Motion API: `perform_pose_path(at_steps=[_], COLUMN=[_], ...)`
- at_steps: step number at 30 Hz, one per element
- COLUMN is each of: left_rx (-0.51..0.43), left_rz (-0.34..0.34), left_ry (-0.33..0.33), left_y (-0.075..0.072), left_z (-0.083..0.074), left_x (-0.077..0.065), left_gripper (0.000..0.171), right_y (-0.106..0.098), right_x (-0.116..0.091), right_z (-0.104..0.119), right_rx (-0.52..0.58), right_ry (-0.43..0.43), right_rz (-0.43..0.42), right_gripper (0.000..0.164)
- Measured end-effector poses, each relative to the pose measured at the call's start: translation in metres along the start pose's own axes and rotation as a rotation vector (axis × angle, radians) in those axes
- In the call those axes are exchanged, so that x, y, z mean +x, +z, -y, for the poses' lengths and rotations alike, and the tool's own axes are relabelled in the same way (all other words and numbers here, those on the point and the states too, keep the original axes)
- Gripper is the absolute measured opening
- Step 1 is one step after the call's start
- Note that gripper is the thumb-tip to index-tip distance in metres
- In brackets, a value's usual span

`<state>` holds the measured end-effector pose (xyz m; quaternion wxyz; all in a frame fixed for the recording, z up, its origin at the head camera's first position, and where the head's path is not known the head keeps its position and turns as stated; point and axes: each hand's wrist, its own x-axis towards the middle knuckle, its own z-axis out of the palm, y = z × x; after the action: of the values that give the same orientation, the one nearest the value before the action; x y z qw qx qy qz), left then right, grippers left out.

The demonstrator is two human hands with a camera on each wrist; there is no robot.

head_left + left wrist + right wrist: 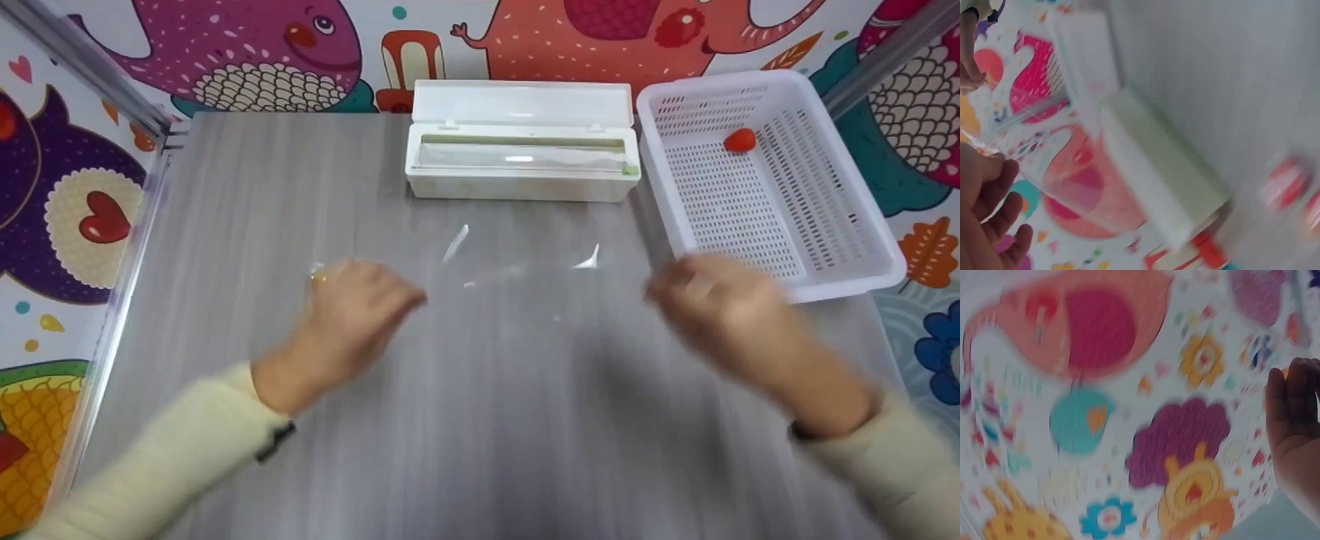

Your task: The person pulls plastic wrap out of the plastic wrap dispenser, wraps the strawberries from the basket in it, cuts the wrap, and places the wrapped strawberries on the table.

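Observation:
A sheet of clear plastic wrap spans the space between both hands above the table, showing mostly as glints. My left hand pinches its left edge between thumb and forefinger. The other fingers bend loosely in the left wrist view, where the film runs off from the fingertips. On the opposite side my right hand, blurred by motion, pinches the film with bent fingers near the basket's front corner. Beyond the film stands a white wrap dispenser box, its lid up and a roll lying inside.
A white perforated basket stands at the right with a small red piece in it. Red and white roundish things lie on the grey table, blurred in the left wrist view. Printed walls and metal rails border the table.

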<state>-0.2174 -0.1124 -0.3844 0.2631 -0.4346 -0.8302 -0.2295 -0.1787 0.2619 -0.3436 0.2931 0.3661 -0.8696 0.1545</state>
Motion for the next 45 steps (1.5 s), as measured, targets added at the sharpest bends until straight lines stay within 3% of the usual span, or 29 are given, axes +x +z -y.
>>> perform_pose_path(at_steps=[2, 5, 7, 11, 13, 17, 20, 24, 27, 29, 36, 41, 45], left_rx=[0.037, 0.022, -0.013, -0.047, -0.036, 0.004, 0.029, 0.046, 0.049, 0.052, 0.118, 0.172, 0.221], left_rz=[0.067, 0.168, 0.238, 0.368, 0.399, 0.381, 0.380, 0.514, 0.637, 0.678, 0.635, 0.662, 0.662], left_ry=[-0.040, -0.155, -0.234, -0.341, -0.381, -0.411, -0.385, -0.352, -0.359, -0.369, -0.333, -0.330, -0.289], left_y=[0.017, 0.040, 0.054, 0.074, 0.082, 0.094, 0.098, 0.100, 0.101, 0.101, 0.100, 0.098, 0.098], left_z=[-0.008, -0.011, -0.015, -0.024, -0.028, -0.030, -0.031, -0.031, -0.033, -0.034, -0.042, -0.048, -0.053], left_x=[-0.033, -0.069, -0.087, -0.115, -0.123, -0.125, -0.118, -0.110, -0.111, -0.115, -0.126, -0.132, -0.139], left_gripper=[0.004, 0.008, 0.008, 0.004, 0.004, 0.004, 0.020, 0.047, 0.053, 0.053, 0.051, 0.055, 0.057], right_y=[0.029, 0.071, 0.090, 0.115, 0.121, 0.126, 0.126, 0.124, 0.124, 0.123, 0.115, 0.114, 0.111], right_x=[-0.034, -0.075, -0.097, -0.131, -0.143, -0.155, -0.158, -0.161, -0.165, -0.168, -0.176, -0.182, -0.186], right_z=[0.019, 0.032, 0.037, 0.040, 0.040, 0.038, 0.038, 0.042, 0.045, 0.049, 0.061, 0.065, 0.069], right_rx=[0.043, 0.026, -0.002, -0.037, -0.037, -0.011, 0.009, 0.015, -0.014, -0.044, -0.102, -0.112, -0.100], right_ry=[-0.030, -0.036, -0.004, 0.061, 0.102, 0.186, 0.229, 0.243, 0.216, 0.201, 0.242, 0.229, 0.234], right_rz=[0.029, 0.060, 0.111, 0.155, 0.182, 0.244, 0.282, 0.285, 0.281, 0.291, 0.339, 0.341, 0.332], right_gripper=[0.027, 0.013, 0.005, 0.016, 0.018, 0.022, 0.021, 0.017, 0.019, 0.021, 0.031, 0.028, 0.029])
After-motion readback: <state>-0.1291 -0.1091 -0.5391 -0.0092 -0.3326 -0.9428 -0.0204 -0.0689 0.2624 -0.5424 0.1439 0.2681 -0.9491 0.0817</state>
